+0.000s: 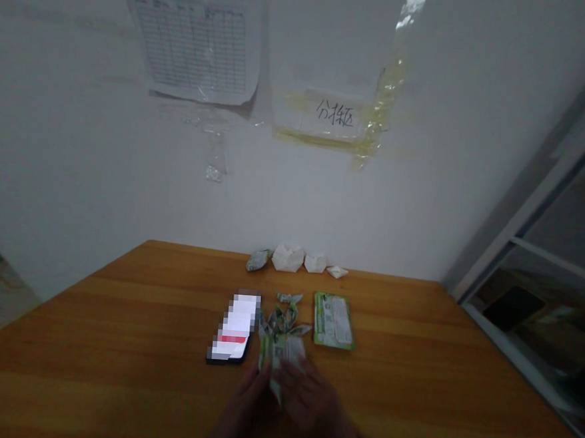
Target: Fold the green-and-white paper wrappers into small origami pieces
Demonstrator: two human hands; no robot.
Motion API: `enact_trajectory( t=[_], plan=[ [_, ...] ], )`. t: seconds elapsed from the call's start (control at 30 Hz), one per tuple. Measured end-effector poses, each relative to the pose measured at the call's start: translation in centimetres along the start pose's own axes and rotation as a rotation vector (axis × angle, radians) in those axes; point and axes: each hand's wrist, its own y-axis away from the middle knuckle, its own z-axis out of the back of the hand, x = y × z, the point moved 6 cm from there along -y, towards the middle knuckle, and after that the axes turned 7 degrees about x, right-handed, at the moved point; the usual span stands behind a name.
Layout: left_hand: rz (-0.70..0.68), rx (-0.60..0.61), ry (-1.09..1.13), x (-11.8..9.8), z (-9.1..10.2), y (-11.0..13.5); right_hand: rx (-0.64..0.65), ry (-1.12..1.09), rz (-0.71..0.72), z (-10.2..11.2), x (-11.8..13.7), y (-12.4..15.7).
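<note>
A green-and-white printed paper (278,346) is held up between my two hands, above the near middle of the table. My left hand (247,393) grips its left edge. Across its lower right part lie the fingers of my right hand (307,393), somewhat blurred by motion, gripping the paper with the thumb side hidden. Just beyond the paper are several folded pointed pieces of the same printed paper (280,318), partly covered by it. A small folded strip (289,298) lies behind them. To the right rests a flat stack of printed leaflets (334,321).
A phone (237,325) with a lit, pixelated screen lies left of the paper. Along the wall stand a folded printed piece (258,260) and white folded papers (288,259). The wooden table (130,314) meets a wall with taped sheets (197,49). A metal-framed shelf (535,252) stands right.
</note>
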Motion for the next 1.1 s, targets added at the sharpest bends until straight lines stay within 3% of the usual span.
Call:
enact_trajectory(
  t=[0.07,0.13,0.27,0.37,0.53,0.7,0.87,1.1],
  plan=[
    [0.014,-0.036,0.070,0.1,0.6,-0.1,0.140,-0.033,0.115,-0.8,2.3,0.7],
    [0.055,-0.041,0.175,0.3,1.0,-0.2,0.146,-0.020,0.083,0.0,2.4,1.3],
    [0.118,0.027,0.291,0.7,1.0,-0.7,0.042,0.009,-0.139,2.7,-0.1,2.6],
    [0.168,0.135,0.300,1.2,0.3,-0.7,0.047,-0.023,-0.276,2.9,-1.6,3.3],
    [0.199,0.226,0.337,1.6,-0.6,0.0,0.088,-0.190,-0.273,2.0,-2.1,3.8],
    [0.258,0.200,0.339,1.5,-1.0,0.6,-0.125,-0.475,-0.329,1.6,-2.3,4.5],
    [0.168,0.243,0.325,1.2,-1.6,0.5,-0.441,-0.743,-0.708,0.8,-4.2,5.7],
    [0.134,0.254,0.151,1.0,-2.0,1.3,-0.457,-0.848,-0.892,-1.0,-5.5,6.2]
  ],
)
